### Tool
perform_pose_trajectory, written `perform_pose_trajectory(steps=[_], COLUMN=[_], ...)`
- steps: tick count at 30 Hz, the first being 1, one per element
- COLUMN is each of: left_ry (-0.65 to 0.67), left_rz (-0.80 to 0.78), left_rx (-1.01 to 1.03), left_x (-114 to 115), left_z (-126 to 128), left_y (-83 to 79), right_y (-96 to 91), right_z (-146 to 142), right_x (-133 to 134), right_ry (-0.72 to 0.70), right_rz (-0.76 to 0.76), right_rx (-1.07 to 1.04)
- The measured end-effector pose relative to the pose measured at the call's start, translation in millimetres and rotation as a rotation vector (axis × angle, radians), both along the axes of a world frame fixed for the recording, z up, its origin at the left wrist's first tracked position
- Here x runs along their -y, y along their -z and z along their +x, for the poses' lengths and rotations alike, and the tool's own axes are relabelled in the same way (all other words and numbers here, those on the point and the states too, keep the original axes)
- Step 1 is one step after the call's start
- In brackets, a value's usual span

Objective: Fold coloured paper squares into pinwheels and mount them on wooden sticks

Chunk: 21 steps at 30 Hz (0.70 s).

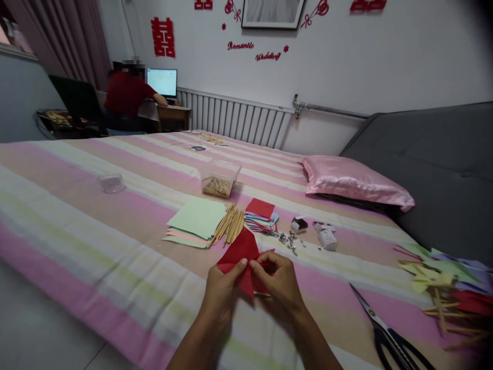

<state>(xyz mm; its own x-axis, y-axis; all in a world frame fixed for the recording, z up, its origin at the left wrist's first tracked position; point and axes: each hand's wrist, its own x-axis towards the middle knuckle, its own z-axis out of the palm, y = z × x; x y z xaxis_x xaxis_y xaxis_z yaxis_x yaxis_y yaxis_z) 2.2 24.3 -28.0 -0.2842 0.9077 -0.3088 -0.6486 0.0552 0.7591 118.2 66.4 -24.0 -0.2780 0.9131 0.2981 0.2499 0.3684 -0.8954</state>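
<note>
Between both hands is a red paper pinwheel (243,248), its cut corners folded towards the middle. My left hand (223,285) grips it from the left, thumb pressed near the centre. On the other side, my right hand (280,277) pinches the paper with thumb and fingers close to the same spot. Just beyond lie a bundle of thin wooden sticks (230,226), a stack of small coloured paper squares (260,209) with red on top, and a pile of larger pale green sheets (197,218). Small metal fasteners (291,240) are scattered to the right.
Black-handled scissors (379,321) lie at the right front, near finished paper pinwheels (442,280) on sticks. A clear box (220,180) holds more sticks. Small opened boxes (326,237), a clear lid (111,183) and a pink pillow (352,177) rest on the striped bed. A person (129,95) sits at a desk behind.
</note>
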Motion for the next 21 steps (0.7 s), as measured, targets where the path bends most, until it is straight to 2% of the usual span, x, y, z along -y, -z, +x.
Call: perform_pose_trajectory(steps=[3,7,9,14,21], left_ry=[-0.033,-0.090,-0.076,-0.057,-0.060], left_rz=[0.017,0.029,0.044,0.071,0.028], left_rx=[0.051,0.116,0.141,0.156,0.161], left_x=[0,-1,-2,-2,0], left_z=[-1,-2,-1,5,15], left_y=[-0.3,-3.8,-5.0,-2.6,-4.0], right_y=[-1.4,-3.0,-2.5,6.2,15.1], right_z=[-2,-6,-8,-11,-9], right_x=[2,4,5,2,-1], right_ry=[-0.016,-0.040,-0.056,-0.083,-0.001], right_rz=[-0.019,-0.105,-0.166,-0.315,-0.395], right_rx=[-0.054,-0.287,-0.369,-0.426,-0.464])
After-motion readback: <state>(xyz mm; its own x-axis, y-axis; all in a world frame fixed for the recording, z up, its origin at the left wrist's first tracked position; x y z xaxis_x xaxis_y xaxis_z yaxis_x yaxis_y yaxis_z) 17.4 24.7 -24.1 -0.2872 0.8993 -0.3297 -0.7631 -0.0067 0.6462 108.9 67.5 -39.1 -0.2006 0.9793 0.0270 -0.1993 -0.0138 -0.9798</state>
